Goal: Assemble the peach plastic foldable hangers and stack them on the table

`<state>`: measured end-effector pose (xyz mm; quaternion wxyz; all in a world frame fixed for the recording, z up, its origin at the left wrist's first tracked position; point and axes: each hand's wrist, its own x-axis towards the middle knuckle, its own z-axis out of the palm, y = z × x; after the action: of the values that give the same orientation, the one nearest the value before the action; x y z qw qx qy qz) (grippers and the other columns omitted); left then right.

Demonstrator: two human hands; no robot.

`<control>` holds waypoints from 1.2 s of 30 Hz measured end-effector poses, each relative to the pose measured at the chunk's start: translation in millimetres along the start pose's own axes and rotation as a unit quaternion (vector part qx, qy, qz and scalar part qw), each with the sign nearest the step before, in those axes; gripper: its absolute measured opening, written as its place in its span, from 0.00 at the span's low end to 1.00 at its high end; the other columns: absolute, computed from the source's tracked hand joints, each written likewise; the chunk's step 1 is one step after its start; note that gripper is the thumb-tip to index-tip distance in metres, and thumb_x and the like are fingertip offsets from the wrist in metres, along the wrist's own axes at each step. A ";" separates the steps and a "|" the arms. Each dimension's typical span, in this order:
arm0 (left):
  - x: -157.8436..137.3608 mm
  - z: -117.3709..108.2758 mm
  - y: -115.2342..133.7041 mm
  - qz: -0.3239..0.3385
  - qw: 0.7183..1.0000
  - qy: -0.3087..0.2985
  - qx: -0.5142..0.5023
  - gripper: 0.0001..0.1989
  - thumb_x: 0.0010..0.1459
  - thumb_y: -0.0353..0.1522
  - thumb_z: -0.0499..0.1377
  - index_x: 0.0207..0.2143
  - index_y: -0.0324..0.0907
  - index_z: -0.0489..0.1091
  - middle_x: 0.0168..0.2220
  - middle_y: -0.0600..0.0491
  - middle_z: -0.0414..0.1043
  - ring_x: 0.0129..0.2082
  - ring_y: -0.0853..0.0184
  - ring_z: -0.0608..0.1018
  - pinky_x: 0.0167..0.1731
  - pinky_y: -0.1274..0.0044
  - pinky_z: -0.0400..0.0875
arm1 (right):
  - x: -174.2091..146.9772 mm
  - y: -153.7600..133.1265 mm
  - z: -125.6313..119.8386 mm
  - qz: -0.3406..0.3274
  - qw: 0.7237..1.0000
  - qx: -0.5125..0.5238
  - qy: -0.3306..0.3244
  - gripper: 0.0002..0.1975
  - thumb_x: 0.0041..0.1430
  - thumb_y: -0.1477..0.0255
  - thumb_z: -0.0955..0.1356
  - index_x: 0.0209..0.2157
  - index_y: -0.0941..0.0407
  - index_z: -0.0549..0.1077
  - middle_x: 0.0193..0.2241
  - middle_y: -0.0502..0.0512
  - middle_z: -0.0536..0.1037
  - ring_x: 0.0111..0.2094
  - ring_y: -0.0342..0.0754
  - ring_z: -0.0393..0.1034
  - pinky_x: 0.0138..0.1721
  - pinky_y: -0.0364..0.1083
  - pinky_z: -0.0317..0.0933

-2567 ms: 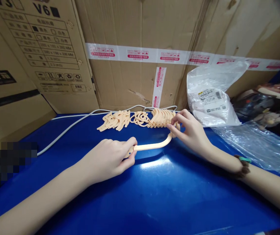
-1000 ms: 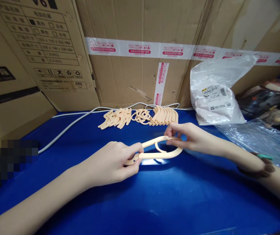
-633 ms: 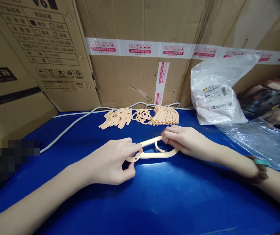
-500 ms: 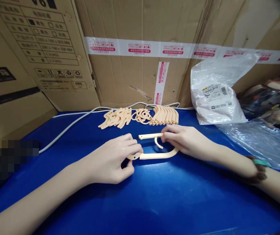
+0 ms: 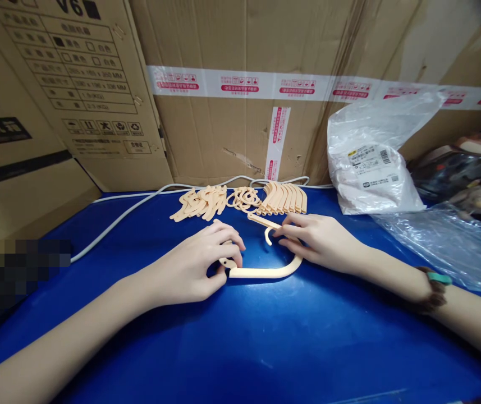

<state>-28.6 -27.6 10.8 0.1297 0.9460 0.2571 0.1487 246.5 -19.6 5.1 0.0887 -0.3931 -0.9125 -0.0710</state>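
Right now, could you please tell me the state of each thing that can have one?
Left hand: on holed end piece.
Right hand: gripping hooked frame.
Hooked frame: open on one side.
Flat pieces: loosely heaped.
Hooks: heaped.
Curved tubes: side by side.
White bag: upright, bulging.
Clear plastic: crumpled.
Cable: loosely curved.
Cardboard: taped.

A chunky, kinda fuzzy dark-brown band (image 5: 433, 298) with a teal bit (image 5: 440, 278) is worn round the right forearm (image 5: 395, 275); the left forearm (image 5: 84, 325) is just bare.

Free near tabletop (image 5: 257, 342), cardboard (image 5: 215, 140) behind
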 end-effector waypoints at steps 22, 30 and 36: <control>1.5 3.6 -11.4 -0.058 0.996 0.004 -0.066 0.19 0.53 0.18 0.49 0.38 0.46 0.73 0.45 0.55 0.70 0.45 0.68 0.73 0.45 0.77 0.64 | 0.8 -1.3 7.3 0.060 0.998 0.019 0.009 0.13 0.65 0.64 0.61 0.40 0.57 0.72 0.35 0.56 0.72 0.33 0.46 0.69 0.34 0.44 0.59; -1.1 1.5 1.8 -0.086 0.996 -0.011 -0.037 0.08 0.57 0.36 0.59 0.39 0.45 0.68 0.42 0.55 0.70 0.43 0.64 0.71 0.43 0.74 0.65 | 0.8 -0.9 9.7 0.077 0.997 0.025 0.013 0.14 0.65 0.63 0.61 0.44 0.55 0.71 0.36 0.55 0.72 0.34 0.48 0.70 0.34 0.45 0.60; -0.5 2.1 1.6 -0.088 0.996 -0.022 -0.019 0.11 0.58 0.36 0.59 0.44 0.47 0.67 0.39 0.56 0.69 0.40 0.65 0.71 0.39 0.74 0.65 | 1.2 -1.3 9.5 0.086 0.996 0.032 0.011 0.15 0.65 0.63 0.62 0.48 0.55 0.69 0.39 0.55 0.74 0.37 0.50 0.71 0.36 0.46 0.61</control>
<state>-27.6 -29.5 9.2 0.1660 0.9201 0.3335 0.1208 243.7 -17.8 -4.0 0.1170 -0.4661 -0.8761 -0.0382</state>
